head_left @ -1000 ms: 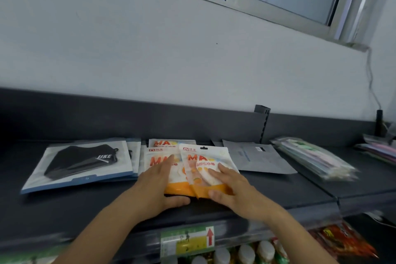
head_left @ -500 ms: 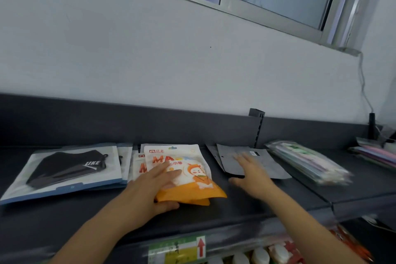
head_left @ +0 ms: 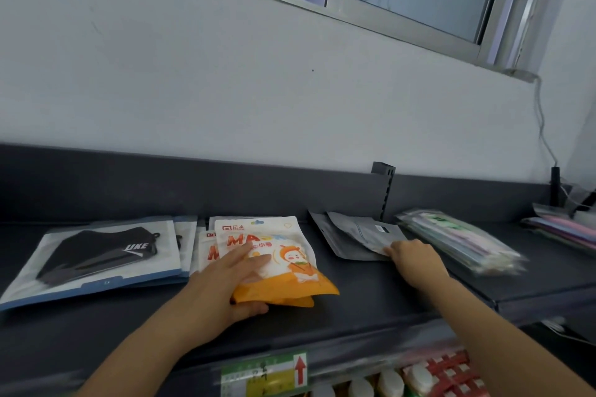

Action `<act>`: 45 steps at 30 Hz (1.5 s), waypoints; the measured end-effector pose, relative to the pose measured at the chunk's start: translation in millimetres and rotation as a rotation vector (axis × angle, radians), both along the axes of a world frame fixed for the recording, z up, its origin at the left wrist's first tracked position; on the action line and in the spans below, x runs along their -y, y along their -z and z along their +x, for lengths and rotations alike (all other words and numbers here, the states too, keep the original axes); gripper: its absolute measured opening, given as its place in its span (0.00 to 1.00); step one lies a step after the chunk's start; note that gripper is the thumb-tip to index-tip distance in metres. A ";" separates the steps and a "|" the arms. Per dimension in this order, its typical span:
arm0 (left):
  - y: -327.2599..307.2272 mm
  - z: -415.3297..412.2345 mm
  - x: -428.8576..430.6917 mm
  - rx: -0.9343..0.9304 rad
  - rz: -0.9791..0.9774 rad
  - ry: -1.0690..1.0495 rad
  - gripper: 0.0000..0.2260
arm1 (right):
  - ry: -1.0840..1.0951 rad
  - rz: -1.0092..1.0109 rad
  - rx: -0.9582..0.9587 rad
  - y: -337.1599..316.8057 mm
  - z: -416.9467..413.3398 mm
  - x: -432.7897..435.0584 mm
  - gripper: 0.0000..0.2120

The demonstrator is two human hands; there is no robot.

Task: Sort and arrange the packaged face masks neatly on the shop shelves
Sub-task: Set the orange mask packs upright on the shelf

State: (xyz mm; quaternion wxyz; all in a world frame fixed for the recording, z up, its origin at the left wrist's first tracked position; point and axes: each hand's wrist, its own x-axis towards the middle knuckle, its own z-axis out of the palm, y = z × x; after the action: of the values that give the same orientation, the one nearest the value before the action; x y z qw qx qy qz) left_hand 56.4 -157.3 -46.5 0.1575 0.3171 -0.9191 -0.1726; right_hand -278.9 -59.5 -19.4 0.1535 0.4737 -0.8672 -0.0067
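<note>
On the dark shelf [head_left: 371,296] lies a stack of orange-and-white mask packs [head_left: 283,258]. My left hand [head_left: 225,284] grips its near left corner, fingers on top and thumb under the orange edge. To the right lie grey foil mask packs [head_left: 354,235]; my right hand [head_left: 416,264] has its fingers closed on their near right corner. At the left sit black mask packs in clear blue-edged sleeves [head_left: 96,255]. A pile of clear-wrapped coloured masks [head_left: 458,242] lies right of my right hand.
Pink and clear packs [head_left: 564,229] sit at the far right by a black post with a cable [head_left: 554,184]. A slotted upright [head_left: 383,190] splits the shelf's back panel. Below the shelf edge are a price tag with a red arrow [head_left: 271,371] and bottles [head_left: 387,383].
My right hand left the orange packs, moved right and took hold of the grey foil packs. The orange packs now lie stacked under my left hand.
</note>
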 end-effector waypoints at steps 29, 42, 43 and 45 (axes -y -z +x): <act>-7.0 4.1 -7.6 -0.481 -0.124 -0.018 0.25 | -0.355 -0.127 0.355 12.3 107.0 -14.0 0.20; -18.8 9.9 -4.9 -1.047 -0.203 -0.297 0.24 | -0.356 -0.134 0.370 21.4 105.2 -10.6 0.18; -19.7 10.2 -3.6 -1.014 -0.208 -0.294 0.24 | -0.349 -0.123 0.360 20.4 105.9 -10.3 0.18; -24.9 15.4 -2.2 -0.919 -0.260 -0.277 0.26 | -0.338 -0.095 0.349 19.2 107.7 -10.7 0.18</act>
State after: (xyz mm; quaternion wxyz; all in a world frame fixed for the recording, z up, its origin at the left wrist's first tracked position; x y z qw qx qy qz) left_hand 71.8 -155.2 -21.5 0.6060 0.3053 -0.7178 -0.1558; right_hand -171.2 -48.8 -38.6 0.0224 0.5983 -0.7883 0.1418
